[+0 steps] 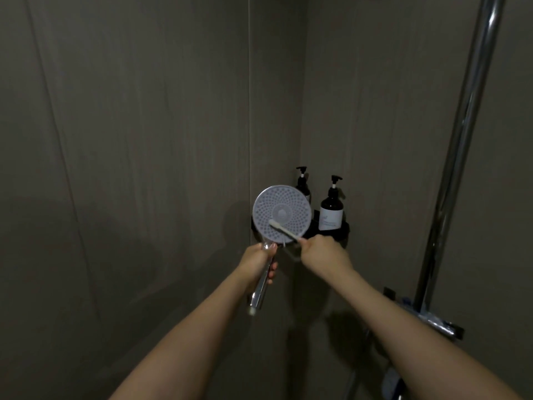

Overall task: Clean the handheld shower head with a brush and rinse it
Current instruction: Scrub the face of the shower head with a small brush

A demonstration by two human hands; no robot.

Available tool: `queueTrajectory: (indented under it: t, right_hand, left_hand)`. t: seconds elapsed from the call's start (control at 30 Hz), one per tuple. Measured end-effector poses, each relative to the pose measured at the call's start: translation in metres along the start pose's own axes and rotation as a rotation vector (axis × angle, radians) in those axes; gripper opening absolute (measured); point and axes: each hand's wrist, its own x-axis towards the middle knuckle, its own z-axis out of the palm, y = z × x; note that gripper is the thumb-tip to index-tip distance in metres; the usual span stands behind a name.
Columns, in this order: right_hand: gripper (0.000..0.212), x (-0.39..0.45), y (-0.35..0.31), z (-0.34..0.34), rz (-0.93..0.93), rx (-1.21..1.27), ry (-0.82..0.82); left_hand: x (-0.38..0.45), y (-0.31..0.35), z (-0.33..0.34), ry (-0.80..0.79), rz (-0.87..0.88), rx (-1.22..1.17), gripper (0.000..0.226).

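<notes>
The handheld shower head (pixel 278 207) has a round grey spray face with many small nozzles, turned towards me, and a chrome handle pointing down. My left hand (pixel 258 262) is shut on that handle just below the face. A small pale brush (pixel 284 228), shaped like a toothbrush, lies across the lower right of the spray face with its bristle end touching the nozzles. My right hand (pixel 324 252) is shut on the brush's handle end, just right of the shower head.
Two dark pump bottles (pixel 331 207) stand on a black corner shelf (pixel 344 228) right behind the shower head. A chrome riser pipe (pixel 461 134) runs up the right wall, with the mixer valve (pixel 438 320) at its foot. Grey tiled walls meet in the corner.
</notes>
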Motion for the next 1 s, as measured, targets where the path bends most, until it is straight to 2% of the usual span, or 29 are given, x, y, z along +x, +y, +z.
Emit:
queueTrajectory:
  t: [0.13, 0.3, 0.4, 0.47, 0.63, 0.77, 0.83, 0.93, 1.0]
  right_hand:
    - [0.044, 0.018, -0.001, -0.02, 0.095, 0.148, 0.094]
    - [0.032, -0.002, -0.015, 0.0, -0.062, -0.028, -0.017]
    - [0.035, 0.012, 0.0, -0.018, 0.099, 0.08, 0.058]
    - [0.037, 0.021, 0.011, -0.029, 0.143, 0.118, 0.077]
    - [0.041, -0.002, 0.002, 0.002, 0.015, -0.013, -0.017]
    - [0.043, 0.015, 0.0, -0.014, 0.145, 0.184, 0.072]
    - [0.042, 0.02, -0.008, -0.018, 0.111, 0.2, 0.098]
    - [0.036, 0.011, -0.021, -0.004, -0.033, 0.042, 0.019]
    - [0.036, 0.008, -0.017, -0.004, -0.018, 0.026, 0.009]
  left_hand:
    - [-0.003, 0.001, 0.003, 0.01, 0.013, 0.039, 0.02]
    - [-0.004, 0.003, 0.004, 0.003, 0.018, 0.017, 0.02]
    - [-0.007, 0.002, -0.002, 0.019, 0.02, 0.024, 0.02]
    - [-0.008, 0.0, -0.005, 0.033, 0.018, 0.036, 0.02]
    - [-0.008, -0.003, -0.004, 0.035, 0.014, 0.019, 0.02]
    - [-0.008, 0.001, -0.001, 0.019, 0.012, 0.072, 0.017]
    - [-0.007, 0.005, 0.004, 0.026, 0.027, 0.06, 0.017]
    - [-0.005, 0.006, 0.008, 0.025, 0.024, 0.066, 0.019]
    - [-0.006, 0.005, 0.006, 0.016, 0.013, 0.065, 0.021]
